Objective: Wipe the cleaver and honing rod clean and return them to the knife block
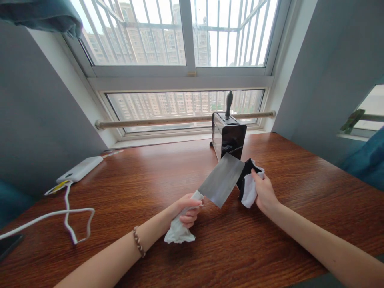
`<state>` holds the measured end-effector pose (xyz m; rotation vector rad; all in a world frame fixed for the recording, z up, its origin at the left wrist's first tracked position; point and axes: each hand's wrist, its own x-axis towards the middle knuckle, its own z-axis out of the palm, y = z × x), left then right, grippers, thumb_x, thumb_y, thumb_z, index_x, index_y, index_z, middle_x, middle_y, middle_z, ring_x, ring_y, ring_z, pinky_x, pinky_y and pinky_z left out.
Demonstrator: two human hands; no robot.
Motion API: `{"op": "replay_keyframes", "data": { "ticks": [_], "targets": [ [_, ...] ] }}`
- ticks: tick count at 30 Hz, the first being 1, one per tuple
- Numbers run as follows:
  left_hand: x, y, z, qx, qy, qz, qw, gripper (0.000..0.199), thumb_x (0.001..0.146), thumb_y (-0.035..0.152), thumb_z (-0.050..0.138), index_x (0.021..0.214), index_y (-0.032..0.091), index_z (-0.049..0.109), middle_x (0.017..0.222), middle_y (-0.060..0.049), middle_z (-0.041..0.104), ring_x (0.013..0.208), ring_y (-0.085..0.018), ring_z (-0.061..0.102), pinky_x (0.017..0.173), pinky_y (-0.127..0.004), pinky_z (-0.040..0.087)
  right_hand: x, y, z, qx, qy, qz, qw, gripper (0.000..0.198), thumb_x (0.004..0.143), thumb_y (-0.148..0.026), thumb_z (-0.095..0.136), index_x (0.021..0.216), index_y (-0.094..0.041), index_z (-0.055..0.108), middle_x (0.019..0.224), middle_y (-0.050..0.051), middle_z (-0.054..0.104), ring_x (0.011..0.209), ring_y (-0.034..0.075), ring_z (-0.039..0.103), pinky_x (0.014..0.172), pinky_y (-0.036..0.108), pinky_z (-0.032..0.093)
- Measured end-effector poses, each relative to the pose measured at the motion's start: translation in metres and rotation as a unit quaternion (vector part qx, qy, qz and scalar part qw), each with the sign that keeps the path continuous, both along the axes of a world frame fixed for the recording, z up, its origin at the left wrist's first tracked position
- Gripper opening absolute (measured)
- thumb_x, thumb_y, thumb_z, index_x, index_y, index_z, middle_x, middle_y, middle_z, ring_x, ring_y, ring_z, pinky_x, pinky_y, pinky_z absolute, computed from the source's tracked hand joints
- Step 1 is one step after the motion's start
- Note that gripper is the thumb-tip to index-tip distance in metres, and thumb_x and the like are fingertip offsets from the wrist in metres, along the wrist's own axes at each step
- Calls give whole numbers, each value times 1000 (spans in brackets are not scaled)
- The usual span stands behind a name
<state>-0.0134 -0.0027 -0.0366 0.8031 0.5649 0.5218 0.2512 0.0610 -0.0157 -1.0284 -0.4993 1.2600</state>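
Cleaver [222,180] blade grey, tilted up-right above table; handle wrapped in white tissue [179,231].

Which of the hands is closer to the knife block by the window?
Right. The right hand, gripping a cloth, sits just in front of the knife block; the left hand holds the cleaver farther back.

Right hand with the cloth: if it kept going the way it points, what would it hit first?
Probably the cleaver blade; the right hand and its cloth point up-left at it, though depth is unclear.
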Motion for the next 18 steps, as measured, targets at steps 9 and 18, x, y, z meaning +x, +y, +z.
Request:
{"op": "replay_keyframes", "data": {
  "ticks": [9,18],
  "targets": [
    [1,-2,-1,15,9,24,1000,37,73,40,70,77,21,39,40,11,37,25,-5,23,25,-17,29,-7,-16,14,-145,124,232,954,29,86,-36,53,98,-12,62,87,12,69,76,22,67,72,36,55],
    [4,-7,4,8,28,46,998,33,75,39,68,79,21,41,42,11,37,26,-4,21,27,-17,24,-7,-33,13,-131,125,347,920,22,80,-23,59,97,-9,64,87,11,70,82,22,68,81,35,54]
  ]
}}
